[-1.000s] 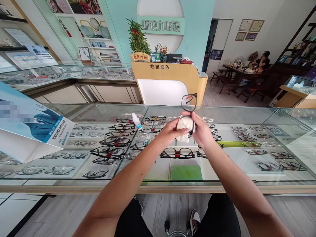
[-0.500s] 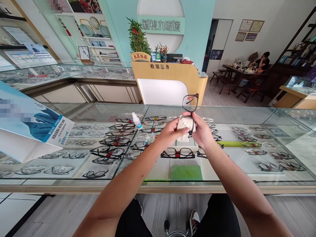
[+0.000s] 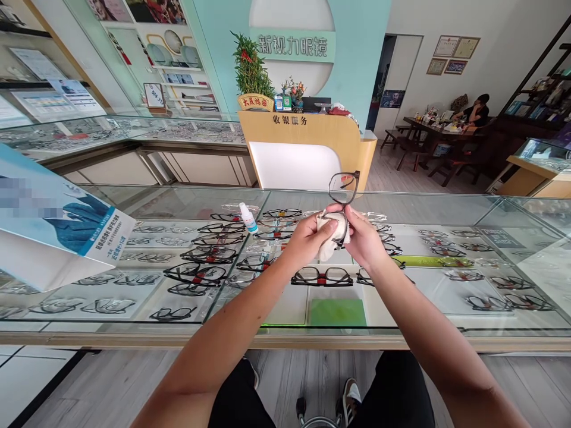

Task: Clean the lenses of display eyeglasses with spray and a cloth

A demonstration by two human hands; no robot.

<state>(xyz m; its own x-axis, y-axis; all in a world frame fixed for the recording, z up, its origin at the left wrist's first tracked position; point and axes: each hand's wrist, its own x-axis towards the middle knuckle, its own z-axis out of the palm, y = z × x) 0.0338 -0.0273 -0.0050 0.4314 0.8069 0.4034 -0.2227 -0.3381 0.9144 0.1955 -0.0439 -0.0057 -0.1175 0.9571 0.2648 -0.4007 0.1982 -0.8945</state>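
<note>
A pair of dark-framed eyeglasses (image 3: 343, 189) is held above the glass counter, turned on end so one lens points up and away. My right hand (image 3: 362, 235) grips the frame near its middle. With my left hand (image 3: 310, 238) I pinch a white cloth (image 3: 331, 236) around the lower lens, thumb on the near side. The cloth covers most of that lens. To the left of my hands, a small white spray bottle (image 3: 248, 218) with a blue label stands on the counter.
Under the glass top of the display counter (image 3: 285, 342) lie rows of eyeglasses (image 3: 322, 276) and a green panel (image 3: 338, 312). A blue and white box-like sign (image 3: 62, 220) stands at left. Beyond are a wooden reception desk (image 3: 307, 134) and a seated person (image 3: 477, 113).
The left thumb and the cloth have shifted over the lower lens, the thumb now higher. The glasses remain in the right hand, almost in the same place.
</note>
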